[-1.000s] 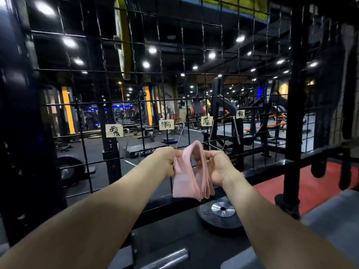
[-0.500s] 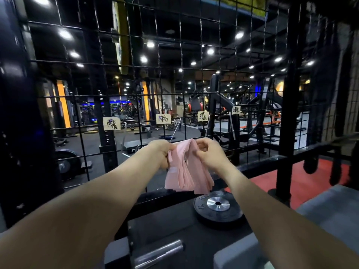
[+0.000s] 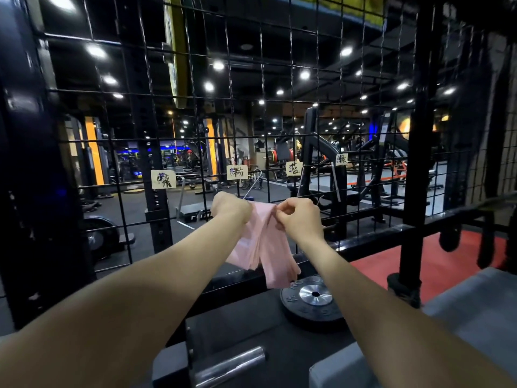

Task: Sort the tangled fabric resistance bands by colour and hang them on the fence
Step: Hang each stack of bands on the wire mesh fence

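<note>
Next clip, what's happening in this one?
A person holds a bunch of pink fabric resistance bands up against a black wire-grid fence. The left hand grips the top of the bunch and the right hand pinches its edge, just below four small paper labels and metal hooks. No bands hang there yet.

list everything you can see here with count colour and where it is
pink fabric resistance bands: a bunch, count unclear, pink, held up in front of the fence
black wire grid fence: one, black, straight ahead
small paper labels: four, pale with dark writing, in a row on the fence
metal hooks: at least three, silver, under the labels
black round weight plate: one, black with silver hub, below the bands
red floor mat: one, red, lower right
left hand: one, grips the bands' top left
right hand: one, pinches the bands' top right
</note>
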A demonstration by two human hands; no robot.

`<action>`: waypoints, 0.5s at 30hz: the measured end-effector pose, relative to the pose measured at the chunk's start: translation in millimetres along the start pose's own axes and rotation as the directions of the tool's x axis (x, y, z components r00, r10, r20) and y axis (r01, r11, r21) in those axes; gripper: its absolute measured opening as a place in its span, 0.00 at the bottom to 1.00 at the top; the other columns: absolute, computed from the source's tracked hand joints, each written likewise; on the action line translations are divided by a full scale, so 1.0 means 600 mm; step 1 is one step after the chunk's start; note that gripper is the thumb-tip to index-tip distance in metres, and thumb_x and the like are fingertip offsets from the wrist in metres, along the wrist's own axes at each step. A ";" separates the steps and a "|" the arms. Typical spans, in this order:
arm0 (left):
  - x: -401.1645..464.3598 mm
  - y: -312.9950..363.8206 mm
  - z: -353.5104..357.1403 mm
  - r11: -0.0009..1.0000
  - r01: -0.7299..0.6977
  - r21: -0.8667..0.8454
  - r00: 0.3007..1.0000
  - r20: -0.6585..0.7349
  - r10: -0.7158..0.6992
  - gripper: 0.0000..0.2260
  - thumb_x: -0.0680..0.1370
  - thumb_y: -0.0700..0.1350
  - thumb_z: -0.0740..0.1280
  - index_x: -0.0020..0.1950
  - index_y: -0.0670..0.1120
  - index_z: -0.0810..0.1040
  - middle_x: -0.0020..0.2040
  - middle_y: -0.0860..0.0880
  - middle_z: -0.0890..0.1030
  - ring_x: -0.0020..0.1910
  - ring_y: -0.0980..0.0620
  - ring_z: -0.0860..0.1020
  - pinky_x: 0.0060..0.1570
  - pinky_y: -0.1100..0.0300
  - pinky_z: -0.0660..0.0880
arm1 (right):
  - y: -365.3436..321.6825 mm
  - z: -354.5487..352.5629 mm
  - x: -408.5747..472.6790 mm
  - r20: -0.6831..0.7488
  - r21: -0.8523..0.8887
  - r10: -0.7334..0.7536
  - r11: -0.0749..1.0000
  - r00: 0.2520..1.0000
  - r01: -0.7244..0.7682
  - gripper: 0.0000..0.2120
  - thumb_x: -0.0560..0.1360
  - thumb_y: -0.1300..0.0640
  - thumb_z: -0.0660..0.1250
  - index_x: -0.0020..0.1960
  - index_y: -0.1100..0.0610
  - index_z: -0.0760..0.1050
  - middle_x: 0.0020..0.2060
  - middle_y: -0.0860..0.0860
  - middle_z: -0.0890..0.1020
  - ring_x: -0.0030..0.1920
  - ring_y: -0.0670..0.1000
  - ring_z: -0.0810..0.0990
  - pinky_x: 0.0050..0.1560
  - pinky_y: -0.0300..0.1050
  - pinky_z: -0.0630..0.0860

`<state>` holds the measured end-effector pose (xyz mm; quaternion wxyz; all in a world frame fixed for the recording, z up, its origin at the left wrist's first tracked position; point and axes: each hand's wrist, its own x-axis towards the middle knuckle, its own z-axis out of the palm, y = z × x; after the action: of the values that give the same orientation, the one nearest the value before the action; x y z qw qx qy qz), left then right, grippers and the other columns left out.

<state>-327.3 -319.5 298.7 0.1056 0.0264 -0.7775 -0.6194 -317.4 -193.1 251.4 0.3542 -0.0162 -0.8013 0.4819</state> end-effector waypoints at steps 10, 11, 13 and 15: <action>-0.007 0.004 -0.013 0.995 0.011 0.103 0.997 -0.080 -0.003 0.15 0.72 0.39 0.73 0.57 0.37 0.77 0.53 0.40 0.80 0.50 0.42 0.80 0.52 0.50 0.78 | -0.020 0.027 -0.004 -0.089 0.062 0.219 0.975 0.972 -0.214 0.11 0.71 0.59 0.71 0.31 0.52 0.76 0.35 0.50 0.82 0.40 0.51 0.81 0.42 0.45 0.78; -0.007 0.004 -0.013 0.996 0.013 0.090 0.997 -0.078 -0.006 0.15 0.72 0.39 0.73 0.56 0.37 0.77 0.53 0.40 0.81 0.50 0.42 0.80 0.53 0.50 0.79 | -0.023 0.024 -0.008 -0.088 0.021 0.214 0.977 0.973 -0.213 0.12 0.72 0.58 0.70 0.30 0.53 0.76 0.35 0.50 0.81 0.40 0.52 0.80 0.41 0.43 0.75; -0.007 0.002 -0.014 0.998 0.003 0.069 0.998 -0.068 0.002 0.13 0.73 0.40 0.72 0.55 0.38 0.78 0.51 0.40 0.81 0.50 0.42 0.80 0.53 0.49 0.79 | -0.026 0.023 -0.012 -0.056 0.007 0.221 0.975 0.974 -0.221 0.16 0.73 0.57 0.68 0.27 0.54 0.75 0.31 0.52 0.79 0.37 0.53 0.78 0.37 0.42 0.71; -0.008 0.003 -0.016 0.999 0.001 0.045 0.999 -0.054 0.001 0.09 0.73 0.39 0.72 0.51 0.39 0.79 0.49 0.41 0.81 0.49 0.43 0.80 0.54 0.50 0.78 | -0.028 0.030 -0.010 -0.028 0.031 0.242 0.970 0.970 -0.241 0.17 0.74 0.58 0.67 0.26 0.56 0.75 0.29 0.54 0.80 0.35 0.55 0.79 0.36 0.44 0.73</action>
<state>-320.6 -327.4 302.0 0.1259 0.0455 -0.7883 -0.6006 -317.8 -217.9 256.0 0.3057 -0.1165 -0.7808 0.5322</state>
